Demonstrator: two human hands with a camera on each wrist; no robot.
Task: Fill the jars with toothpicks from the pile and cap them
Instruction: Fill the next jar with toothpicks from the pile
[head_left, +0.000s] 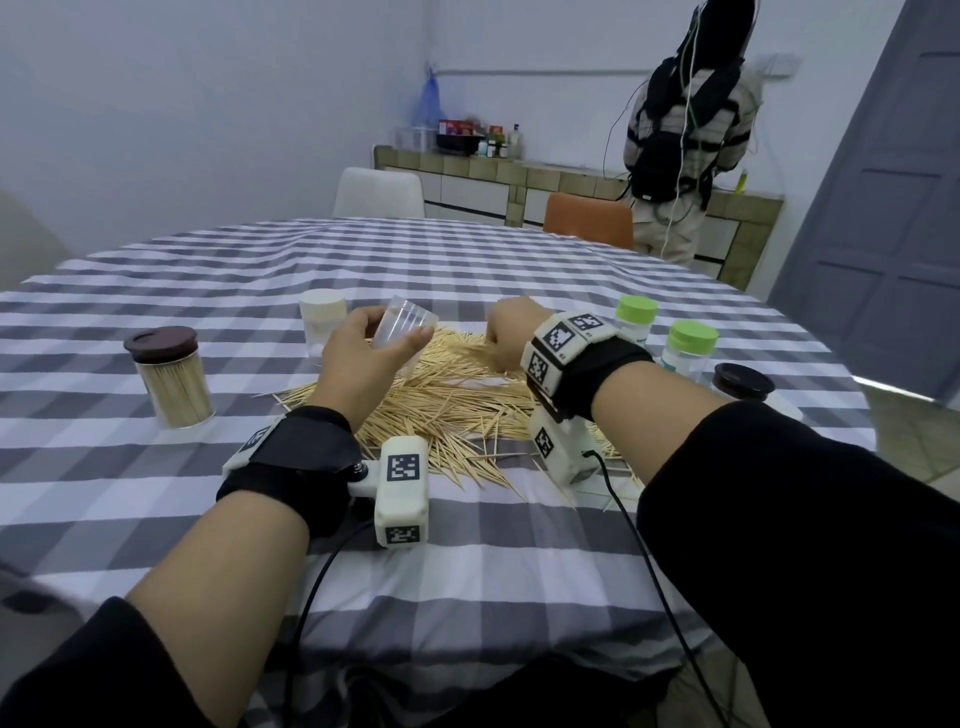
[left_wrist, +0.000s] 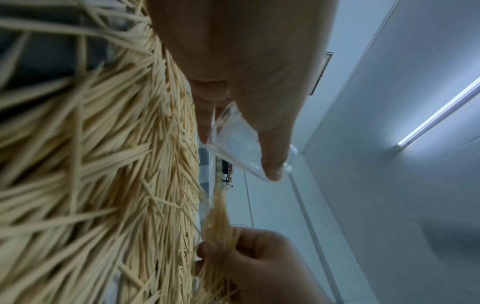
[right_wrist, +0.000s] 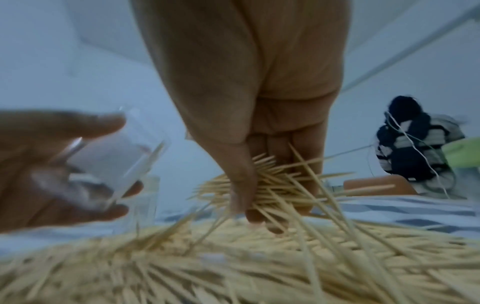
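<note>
- Left hand (head_left: 363, 348) curled around an empty clear jar (head_left: 404, 325), lifted and tilted above the toothpick pile (head_left: 457, 405), mouth turned toward the other hand.
- Right hand (head_left: 511, 332) at the far edge of the pile, thumb and fingers pinched on a loose bundle of toothpicks (right_wrist: 262, 183); several splayed out at angles instead of lying parallel.
- Left of the pile: a full jar with a brown cap (head_left: 171, 379), standing upright, well apart from it.
- Behind the pile, just past the left hand: a white-capped jar (head_left: 322, 317); contents not clear.
- Right of the pile: two green-capped jars (head_left: 636, 317) close together, and a dark lid (head_left: 743, 382) nearer the table edge.
- All on a grey-and-white checked tablecloth (head_left: 156, 499); a second person (head_left: 691, 135) stands at a counter far behind the pile.
- Likely risk: splayed sticks catching on the jar rim and spilling back onto the pile, caused by the untidy bundle.
- Likely risk: bundle slipping apart on lifting, since the pinch holds only the middle of the sticks.
- Likely risk: jar sliding in the left hand's grip, smooth plastic held at a tilt by fingertips.
- Likely risk: sticks jamming crosswise inside the jar if fed in while it leans too flat.
- Lesser risk: right forearm sweeping the green-capped jars right of the pile when pulling back.
</note>
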